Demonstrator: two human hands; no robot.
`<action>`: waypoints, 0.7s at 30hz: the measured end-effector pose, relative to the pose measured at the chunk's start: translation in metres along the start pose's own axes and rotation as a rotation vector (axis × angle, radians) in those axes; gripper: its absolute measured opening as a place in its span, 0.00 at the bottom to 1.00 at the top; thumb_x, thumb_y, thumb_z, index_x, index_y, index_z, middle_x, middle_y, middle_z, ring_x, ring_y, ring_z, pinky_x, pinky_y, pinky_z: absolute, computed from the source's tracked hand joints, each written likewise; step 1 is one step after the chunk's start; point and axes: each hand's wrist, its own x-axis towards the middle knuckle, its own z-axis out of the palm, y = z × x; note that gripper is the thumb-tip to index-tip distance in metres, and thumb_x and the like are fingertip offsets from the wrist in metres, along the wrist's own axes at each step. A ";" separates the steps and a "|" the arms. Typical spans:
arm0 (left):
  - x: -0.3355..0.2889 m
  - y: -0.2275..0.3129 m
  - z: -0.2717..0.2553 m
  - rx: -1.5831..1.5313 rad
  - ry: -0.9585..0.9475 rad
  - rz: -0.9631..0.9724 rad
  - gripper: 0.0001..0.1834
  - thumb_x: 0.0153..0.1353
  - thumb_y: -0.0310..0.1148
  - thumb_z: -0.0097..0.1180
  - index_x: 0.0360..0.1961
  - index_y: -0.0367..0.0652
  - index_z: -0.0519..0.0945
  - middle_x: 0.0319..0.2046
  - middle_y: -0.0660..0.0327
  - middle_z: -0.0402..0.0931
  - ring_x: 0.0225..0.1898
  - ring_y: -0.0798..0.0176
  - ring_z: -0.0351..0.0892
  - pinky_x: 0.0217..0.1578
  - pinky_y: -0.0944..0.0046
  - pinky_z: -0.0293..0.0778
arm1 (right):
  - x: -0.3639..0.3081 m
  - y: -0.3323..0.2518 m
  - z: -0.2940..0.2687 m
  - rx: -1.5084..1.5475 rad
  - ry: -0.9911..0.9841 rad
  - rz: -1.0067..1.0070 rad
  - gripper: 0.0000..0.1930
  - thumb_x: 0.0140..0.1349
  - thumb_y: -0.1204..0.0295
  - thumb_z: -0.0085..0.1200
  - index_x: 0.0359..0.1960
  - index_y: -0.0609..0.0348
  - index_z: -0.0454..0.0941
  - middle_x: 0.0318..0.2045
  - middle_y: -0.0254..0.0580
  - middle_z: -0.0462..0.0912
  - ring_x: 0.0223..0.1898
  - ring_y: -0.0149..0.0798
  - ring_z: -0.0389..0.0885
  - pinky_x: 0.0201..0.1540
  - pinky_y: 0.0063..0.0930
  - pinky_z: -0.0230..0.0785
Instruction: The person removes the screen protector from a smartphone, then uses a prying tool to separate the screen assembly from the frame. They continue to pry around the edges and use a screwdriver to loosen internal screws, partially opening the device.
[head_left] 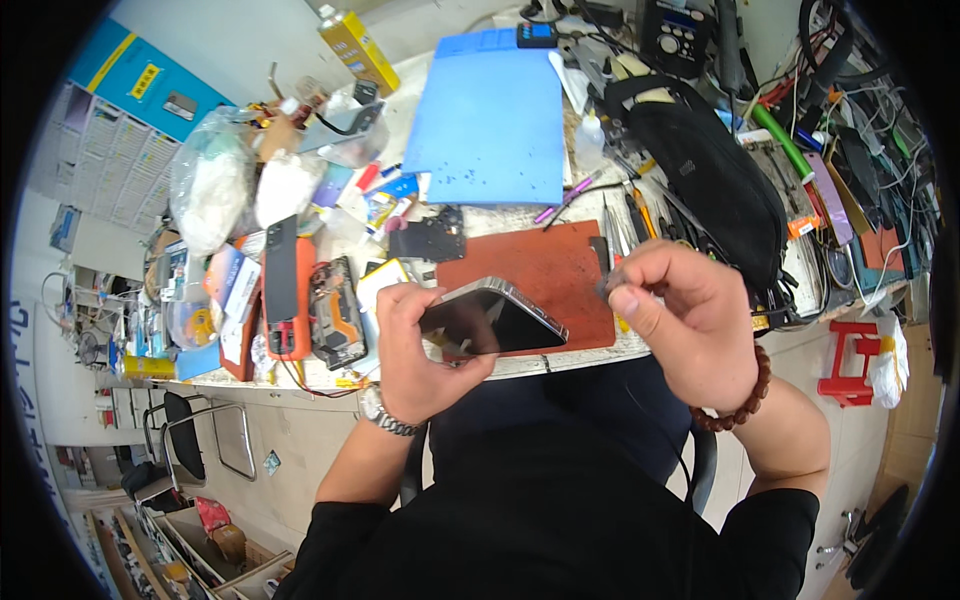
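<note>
My left hand point(415, 350) is closed round one end of a smartphone point(510, 318), which it holds tilted above a reddish-brown work mat point(565, 260). The phone's dark glass and shiny metal edge show. To the right of the phone, my right hand point(690, 315) is raised in a pinch, thumb against forefinger. A small dark piece point(606, 287) sits between those fingertips, too small to name. A black flat part point(428, 238) lies at the mat's far left corner.
A blue mat point(490, 120) covers the back of the bench. An orange multimeter point(288, 290) and an opened device point(338, 315) lie on the left. Screwdrivers point(640, 210) and a black bag point(700, 170) are on the right. Plastic bags point(213, 180) crowd the far left.
</note>
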 end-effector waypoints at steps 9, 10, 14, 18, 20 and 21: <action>-0.006 0.008 0.022 -0.222 0.164 -0.107 0.45 0.43 0.23 0.82 0.60 0.42 0.65 0.49 0.55 0.71 0.47 0.58 0.76 0.49 0.57 0.75 | -0.018 -0.009 0.018 -0.040 -0.112 -0.187 0.03 0.72 0.79 0.65 0.43 0.66 0.85 0.49 0.50 0.90 0.45 0.36 0.89 0.49 0.29 0.80; -0.004 0.010 0.023 -0.221 0.177 -0.116 0.45 0.43 0.23 0.82 0.60 0.42 0.65 0.49 0.55 0.71 0.46 0.59 0.76 0.47 0.58 0.75 | -0.019 -0.010 0.020 -0.074 -0.123 -0.197 0.03 0.71 0.79 0.65 0.43 0.66 0.85 0.51 0.51 0.90 0.47 0.38 0.91 0.50 0.31 0.80; 0.001 0.019 0.024 -0.267 0.196 -0.111 0.44 0.46 0.22 0.82 0.60 0.41 0.64 0.48 0.56 0.70 0.44 0.64 0.81 0.42 0.65 0.79 | -0.019 -0.014 0.030 -0.193 -0.169 -0.268 0.05 0.67 0.79 0.68 0.42 0.62 0.87 0.52 0.52 0.89 0.50 0.52 0.90 0.55 0.39 0.80; 0.003 0.028 0.027 -0.357 0.220 -0.118 0.43 0.49 0.20 0.81 0.60 0.40 0.64 0.50 0.57 0.70 0.45 0.66 0.83 0.41 0.67 0.82 | -0.014 -0.016 0.040 -0.331 -0.230 -0.399 0.08 0.62 0.80 0.71 0.41 0.60 0.87 0.55 0.52 0.88 0.45 0.51 0.86 0.51 0.40 0.78; 0.003 0.029 0.028 -0.445 0.217 -0.156 0.43 0.49 0.20 0.82 0.60 0.40 0.64 0.50 0.56 0.70 0.45 0.66 0.82 0.40 0.68 0.82 | -0.013 -0.017 0.045 -0.365 -0.221 -0.413 0.09 0.60 0.80 0.71 0.41 0.60 0.87 0.55 0.52 0.88 0.44 0.51 0.86 0.51 0.41 0.79; 0.003 0.029 0.029 -0.403 0.230 -0.144 0.43 0.48 0.20 0.82 0.60 0.40 0.64 0.50 0.56 0.70 0.45 0.65 0.82 0.40 0.67 0.82 | -0.012 -0.016 0.047 -0.377 -0.211 -0.430 0.09 0.60 0.80 0.72 0.41 0.60 0.87 0.55 0.52 0.88 0.44 0.51 0.86 0.51 0.41 0.79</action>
